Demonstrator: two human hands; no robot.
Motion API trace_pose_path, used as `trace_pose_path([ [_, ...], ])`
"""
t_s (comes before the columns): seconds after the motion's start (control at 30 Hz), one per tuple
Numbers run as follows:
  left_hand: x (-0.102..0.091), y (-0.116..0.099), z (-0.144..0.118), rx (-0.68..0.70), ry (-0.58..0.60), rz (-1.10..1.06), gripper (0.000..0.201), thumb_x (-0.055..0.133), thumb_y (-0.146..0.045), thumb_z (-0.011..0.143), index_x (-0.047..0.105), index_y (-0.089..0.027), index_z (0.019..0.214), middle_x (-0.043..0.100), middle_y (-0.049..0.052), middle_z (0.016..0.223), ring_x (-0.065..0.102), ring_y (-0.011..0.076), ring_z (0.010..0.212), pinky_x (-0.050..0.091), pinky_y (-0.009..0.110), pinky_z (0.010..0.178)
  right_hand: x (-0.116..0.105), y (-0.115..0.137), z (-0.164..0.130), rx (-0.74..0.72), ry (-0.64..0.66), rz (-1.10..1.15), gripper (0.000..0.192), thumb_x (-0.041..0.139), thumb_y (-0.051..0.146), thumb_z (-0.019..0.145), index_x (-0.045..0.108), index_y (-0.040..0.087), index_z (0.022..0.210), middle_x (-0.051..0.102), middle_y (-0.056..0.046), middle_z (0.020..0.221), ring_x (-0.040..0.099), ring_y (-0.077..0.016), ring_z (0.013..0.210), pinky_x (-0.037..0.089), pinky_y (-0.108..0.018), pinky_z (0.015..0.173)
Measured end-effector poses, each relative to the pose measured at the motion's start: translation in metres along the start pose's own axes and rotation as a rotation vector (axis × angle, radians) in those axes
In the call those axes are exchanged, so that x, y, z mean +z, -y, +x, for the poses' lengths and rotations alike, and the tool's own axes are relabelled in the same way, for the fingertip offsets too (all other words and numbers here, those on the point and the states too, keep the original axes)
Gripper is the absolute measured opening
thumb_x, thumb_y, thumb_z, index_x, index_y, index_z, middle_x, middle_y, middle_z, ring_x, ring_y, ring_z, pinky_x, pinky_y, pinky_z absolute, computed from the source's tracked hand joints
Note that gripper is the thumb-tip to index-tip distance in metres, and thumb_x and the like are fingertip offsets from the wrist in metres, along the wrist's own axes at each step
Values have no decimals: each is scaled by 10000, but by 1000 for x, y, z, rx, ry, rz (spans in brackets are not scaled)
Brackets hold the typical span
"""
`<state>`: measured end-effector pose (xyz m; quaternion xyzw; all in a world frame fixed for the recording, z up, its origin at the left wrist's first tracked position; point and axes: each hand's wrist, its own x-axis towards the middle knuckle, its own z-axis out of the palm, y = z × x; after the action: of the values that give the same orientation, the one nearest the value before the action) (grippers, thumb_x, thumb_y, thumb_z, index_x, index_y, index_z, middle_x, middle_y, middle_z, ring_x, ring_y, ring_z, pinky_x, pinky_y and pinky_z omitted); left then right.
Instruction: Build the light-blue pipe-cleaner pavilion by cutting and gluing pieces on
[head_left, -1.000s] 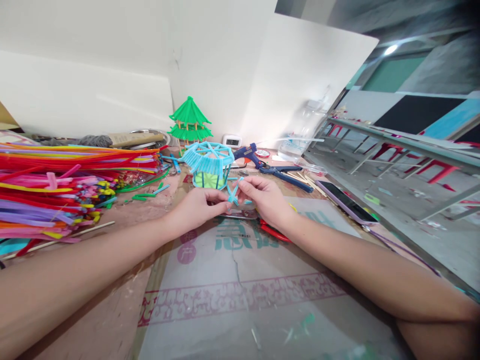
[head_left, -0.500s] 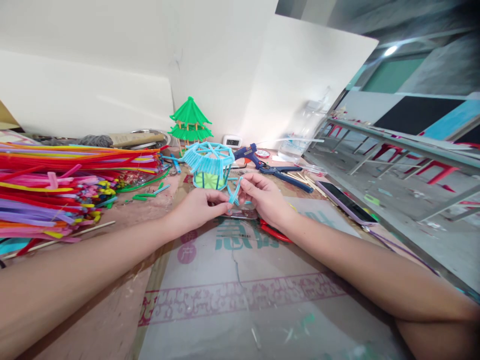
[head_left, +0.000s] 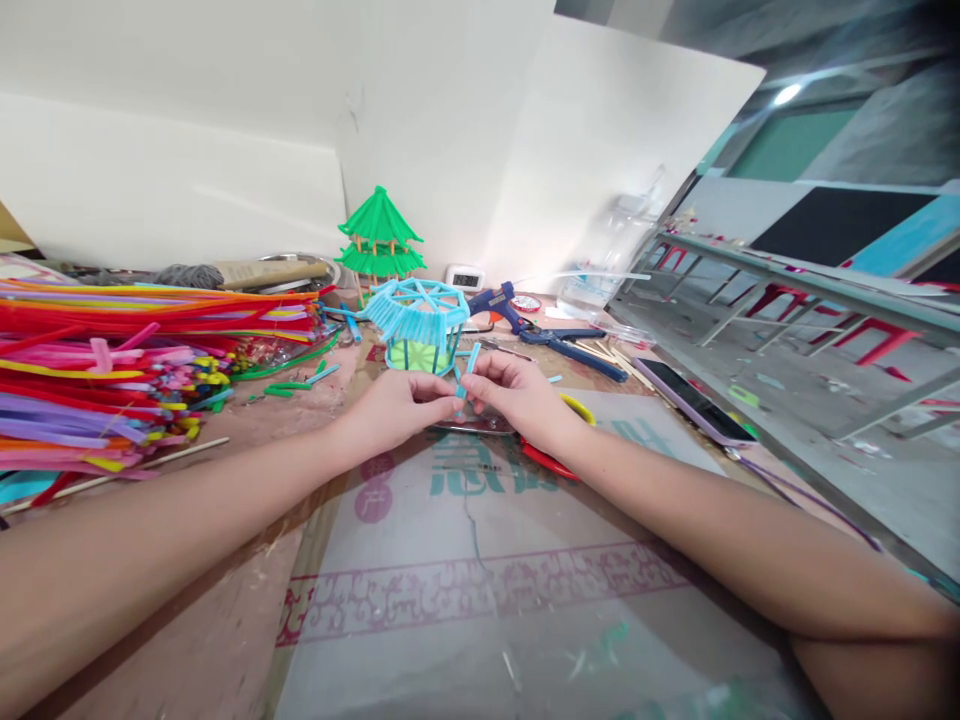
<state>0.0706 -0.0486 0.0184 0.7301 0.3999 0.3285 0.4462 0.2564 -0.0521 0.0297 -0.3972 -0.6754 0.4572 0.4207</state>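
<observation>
Light-blue pipe cleaner pieces are pinched between my two hands. My left hand (head_left: pixel 411 408) is closed, thumb against fingers, on the lower end of the short pieces. My right hand (head_left: pixel 510 392) grips a light-blue pipe cleaner piece (head_left: pixel 473 358) whose tip sticks up above the fingers. Just behind my hands stands a small light-blue pavilion (head_left: pixel 420 325) with a partly covered roof frame and a light-green floor. Behind it rises a green two-tiered pagoda (head_left: pixel 381 235). Under my hands lies a clear tray (head_left: pixel 480 428), mostly hidden. Red-and-yellow handled scissors (head_left: pixel 549 460) sit partly beneath my right wrist.
Bundles of coloured pipe cleaners (head_left: pixel 112 380) fill the left side, with green scraps (head_left: pixel 281 388) nearby. At the back are a small digital clock (head_left: pixel 465 277), a blue glue gun (head_left: pixel 495 300) and dark pliers (head_left: pixel 574 348). A phone (head_left: pixel 694 400) lies at right, near the table edge.
Both hands have drawn closer together. My right hand has moved slightly left and down, and the pipe cleaner pieces now overlap more closely instead of spreading in a V.
</observation>
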Motion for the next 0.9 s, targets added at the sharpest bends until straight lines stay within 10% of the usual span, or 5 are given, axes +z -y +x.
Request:
trace_pose_path([
  [0.9, -1, 4, 1, 2, 5, -9, 249, 660, -394, 781, 747, -166, 829, 742, 24, 782, 627, 145, 673, 448, 235, 617, 1, 2, 1, -50, -42, -84, 360, 757, 474, 723, 532, 193, 702, 523, 53, 615, 481, -92, 549, 420, -240, 538],
])
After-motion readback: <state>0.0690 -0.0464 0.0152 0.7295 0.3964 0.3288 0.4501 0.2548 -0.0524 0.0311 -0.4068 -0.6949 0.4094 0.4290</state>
